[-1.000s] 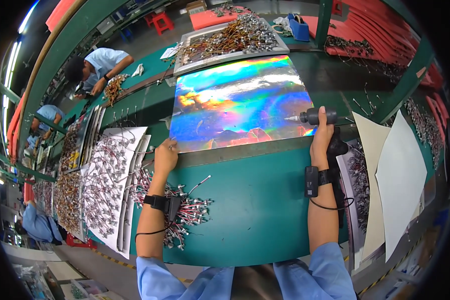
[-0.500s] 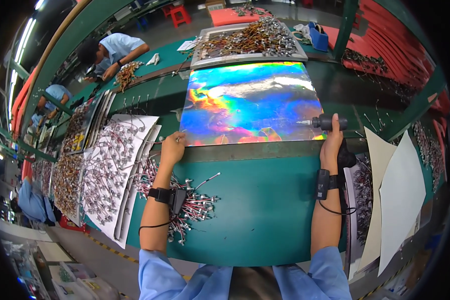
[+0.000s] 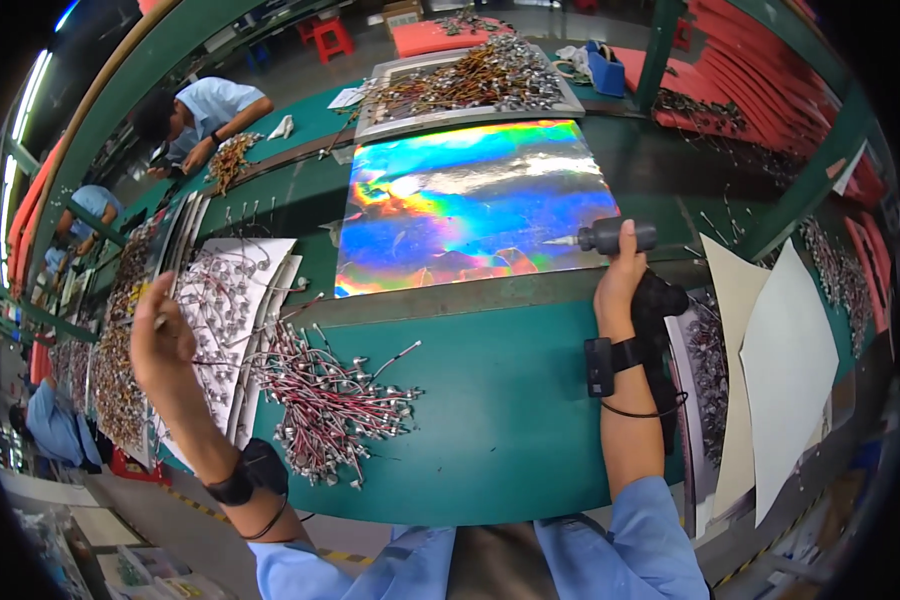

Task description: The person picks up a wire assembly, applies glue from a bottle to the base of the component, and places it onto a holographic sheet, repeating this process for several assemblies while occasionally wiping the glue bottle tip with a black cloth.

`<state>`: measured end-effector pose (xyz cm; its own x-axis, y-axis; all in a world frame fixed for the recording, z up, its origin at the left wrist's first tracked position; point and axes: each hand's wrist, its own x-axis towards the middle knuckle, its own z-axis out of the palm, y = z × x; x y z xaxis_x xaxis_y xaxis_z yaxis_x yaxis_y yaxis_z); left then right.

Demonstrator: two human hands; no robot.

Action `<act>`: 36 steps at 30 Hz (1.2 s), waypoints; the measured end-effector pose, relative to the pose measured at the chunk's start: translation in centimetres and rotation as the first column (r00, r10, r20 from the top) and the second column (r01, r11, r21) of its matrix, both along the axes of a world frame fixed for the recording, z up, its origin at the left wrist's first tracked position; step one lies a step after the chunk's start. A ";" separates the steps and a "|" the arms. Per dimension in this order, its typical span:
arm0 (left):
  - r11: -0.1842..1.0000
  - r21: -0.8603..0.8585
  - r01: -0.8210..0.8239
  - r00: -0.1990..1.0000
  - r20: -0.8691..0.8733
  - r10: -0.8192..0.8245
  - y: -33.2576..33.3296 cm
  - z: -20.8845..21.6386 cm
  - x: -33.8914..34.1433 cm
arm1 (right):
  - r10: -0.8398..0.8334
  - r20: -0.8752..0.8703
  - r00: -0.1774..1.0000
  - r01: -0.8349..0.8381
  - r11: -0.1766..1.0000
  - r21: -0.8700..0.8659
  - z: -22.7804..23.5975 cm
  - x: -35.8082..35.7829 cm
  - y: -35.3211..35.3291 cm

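My right hand [image 3: 622, 278] is wrapped round a dark pistol-shaped power tool [image 3: 615, 236] with a pale pointed tip. The tool points left, over the right edge of a shiny rainbow-coloured foil sheet [image 3: 470, 205]. My left hand [image 3: 162, 335] is raised at the left, in front of white sheets [image 3: 280, 275] covered with small wired connectors. Its fingers are partly curled, and a small pale spot shows between them that I cannot make out. A pile of red-and-black wire leads [image 3: 335, 405] with silvery ends lies on the green mat, right of my left forearm.
A framed tray [image 3: 368, 125] heaped with wired parts stands behind the foil. Pale boards [image 3: 792, 375] stand upright at the right, near a green post [image 3: 815, 210]. Beyond the left side, a co-worker [image 3: 220, 105] bends over the bench. A blue tape dispenser [image 3: 606, 72] sits at the back.
My left hand has swung from the foil's near left corner out to the left and up, uncovering the pile of leads. The tool stays in my right hand; the whole view has shifted slightly.
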<state>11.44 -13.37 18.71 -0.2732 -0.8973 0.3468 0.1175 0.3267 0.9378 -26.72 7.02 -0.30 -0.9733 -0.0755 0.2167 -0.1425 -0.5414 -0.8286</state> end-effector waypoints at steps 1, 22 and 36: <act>0.997 -0.043 0.066 0.993 -0.090 -0.070 1.2 1.1 -0.5 | 0.055 0.035 0.998 -0.051 0.994 -0.093 0.2 0.5 -0.3; 0.983 -0.180 0.034 0.974 0.228 0.008 7.1 -2.3 -11.8 | 0.400 0.236 0.886 -0.344 0.906 -0.246 -2.0 2.6 -1.7; 0.791 0.523 0.319 0.938 -0.055 -0.342 10.1 -19.0 -14.2 | 0.417 0.160 0.895 -0.341 0.869 -0.358 -1.0 3.6 -2.0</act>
<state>-2.75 -3.24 -0.27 -0.5890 -0.7924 -0.1589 0.0879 -0.2582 0.9621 -23.09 5.06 -1.30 -0.9077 -0.4136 0.0707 0.2958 -0.7503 -0.5913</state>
